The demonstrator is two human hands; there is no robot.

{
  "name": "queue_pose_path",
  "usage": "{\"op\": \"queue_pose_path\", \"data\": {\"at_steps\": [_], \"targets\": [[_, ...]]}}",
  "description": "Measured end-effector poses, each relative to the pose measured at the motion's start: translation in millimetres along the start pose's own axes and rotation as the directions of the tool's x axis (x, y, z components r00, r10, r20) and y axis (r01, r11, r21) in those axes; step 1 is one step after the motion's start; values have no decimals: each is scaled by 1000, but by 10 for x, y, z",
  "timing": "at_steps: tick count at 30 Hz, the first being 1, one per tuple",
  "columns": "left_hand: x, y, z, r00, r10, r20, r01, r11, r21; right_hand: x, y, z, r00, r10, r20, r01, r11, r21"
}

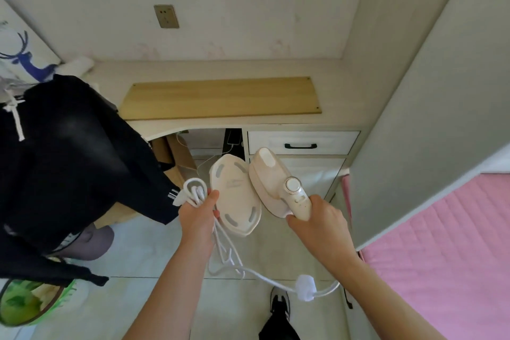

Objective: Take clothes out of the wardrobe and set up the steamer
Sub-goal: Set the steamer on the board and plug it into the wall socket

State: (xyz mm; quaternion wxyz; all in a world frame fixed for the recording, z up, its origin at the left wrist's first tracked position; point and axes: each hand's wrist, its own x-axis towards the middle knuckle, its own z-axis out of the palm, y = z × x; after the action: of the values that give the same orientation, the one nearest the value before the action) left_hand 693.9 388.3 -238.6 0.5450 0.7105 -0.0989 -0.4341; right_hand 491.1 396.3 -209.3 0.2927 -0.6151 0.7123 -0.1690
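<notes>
My right hand (317,223) grips the handle of a cream handheld steamer (273,176) with a round silver dial, held above the floor in front of the desk. My left hand (197,215) holds the steamer's flat cream base plate (234,193) together with a bundle of its coiled white cord (194,190). The cord hangs down and loops over to the right, with a white strap (306,287) on it. Black clothes (69,163) hang at the left, close to my left hand.
A pale desk (345,96) with a wooden board (220,98) stands ahead, a drawer with a black handle (300,145) below. A wall socket (166,16) sits above the desk. A grey wardrobe panel (430,119) and pink bedding (441,243) are at right. Cardboard box (176,157) under the desk.
</notes>
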Motion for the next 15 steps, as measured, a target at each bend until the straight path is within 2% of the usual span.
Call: {"op": "queue_pose_path", "data": {"at_steps": [5,15], "targets": [[461,379,557,999,11,-33,-10,1000,6,791,-224,-183,1000,-15,14,15,1000,24],[1391,1034,1486,999,43,5,-44,999,23,2123,-555,-347,1000,-5,16,4,999,52]]}}
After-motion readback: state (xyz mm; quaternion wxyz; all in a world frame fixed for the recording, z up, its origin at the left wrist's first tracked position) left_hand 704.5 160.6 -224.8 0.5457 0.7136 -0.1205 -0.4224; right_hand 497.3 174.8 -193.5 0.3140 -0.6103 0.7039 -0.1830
